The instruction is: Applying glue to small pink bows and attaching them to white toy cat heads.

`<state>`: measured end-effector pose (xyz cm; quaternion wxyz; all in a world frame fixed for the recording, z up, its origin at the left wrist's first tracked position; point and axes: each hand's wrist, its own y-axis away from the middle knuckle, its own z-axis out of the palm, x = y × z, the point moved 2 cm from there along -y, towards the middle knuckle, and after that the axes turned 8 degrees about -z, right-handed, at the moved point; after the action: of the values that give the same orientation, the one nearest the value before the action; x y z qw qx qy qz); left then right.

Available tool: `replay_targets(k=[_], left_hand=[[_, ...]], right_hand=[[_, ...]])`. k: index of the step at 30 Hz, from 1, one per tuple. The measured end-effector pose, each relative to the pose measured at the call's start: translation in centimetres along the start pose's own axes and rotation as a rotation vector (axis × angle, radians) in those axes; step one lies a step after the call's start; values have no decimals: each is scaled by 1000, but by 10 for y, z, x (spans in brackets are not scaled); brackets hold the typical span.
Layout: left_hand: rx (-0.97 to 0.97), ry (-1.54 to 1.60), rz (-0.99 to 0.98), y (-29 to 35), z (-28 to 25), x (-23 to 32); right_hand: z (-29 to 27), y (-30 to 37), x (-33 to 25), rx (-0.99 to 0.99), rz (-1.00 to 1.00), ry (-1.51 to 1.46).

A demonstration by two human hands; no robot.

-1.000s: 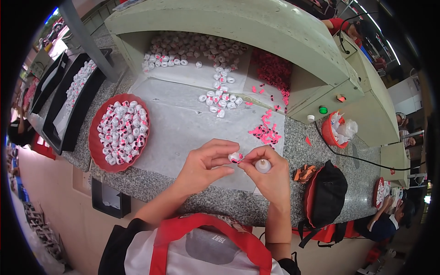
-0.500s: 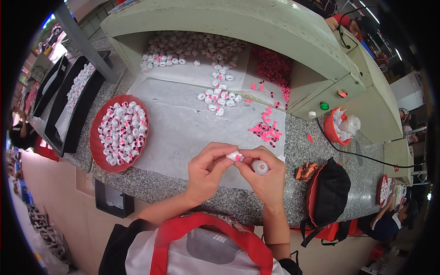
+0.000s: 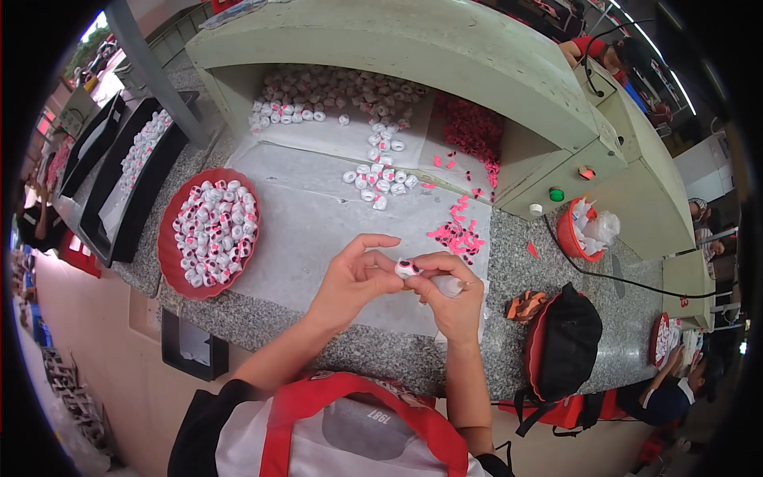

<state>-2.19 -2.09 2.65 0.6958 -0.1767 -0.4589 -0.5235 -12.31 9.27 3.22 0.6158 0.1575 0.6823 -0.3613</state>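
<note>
Both hands meet over the paper sheet around a small white rounded piece point(image 3: 406, 269) with a pink and dark patch on it. My left hand point(image 3: 354, 285) has its thumb and bent fingers closed at the piece's left side, with the index finger raised. From the other side, the index finger and thumb of my right hand point(image 3: 457, 306) touch the piece. A small translucent bottle with a thin tip point(image 3: 449, 286) is tucked in the right hand. Beyond lie a cluster of similar white pieces point(image 3: 380, 180) and a scatter of pink and dark bits point(image 3: 457, 237).
A red scalloped bowl point(image 3: 168, 258) full of finished-looking patched pieces stands left, near black trays point(image 3: 119, 238). A pale green cabinet point(image 3: 397, 44) overhangs heaped pieces. To the right are a red basket point(image 3: 566, 230), a cable point(image 3: 620, 266) and a black bag point(image 3: 566, 342).
The left index finger has lifted away from the white piece. The piece has turned, showing a dark patch, and the bottle has tilted in my right hand.
</note>
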Motion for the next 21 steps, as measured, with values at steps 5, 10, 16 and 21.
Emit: replay_targets(k=[5, 10, 16, 21], left_hand=[[-111, -313, 197, 13, -1, 4], [-25, -291, 139, 21, -5, 11], [59, -93, 91, 26, -32, 9], [510, -632, 334, 33, -94, 31]], right_hand=[[0, 1, 0, -74, 57, -292], [13, 4, 4, -44, 174, -415], [49, 2, 27, -42, 213, -487], [95, -7, 43, -35, 324, -161]])
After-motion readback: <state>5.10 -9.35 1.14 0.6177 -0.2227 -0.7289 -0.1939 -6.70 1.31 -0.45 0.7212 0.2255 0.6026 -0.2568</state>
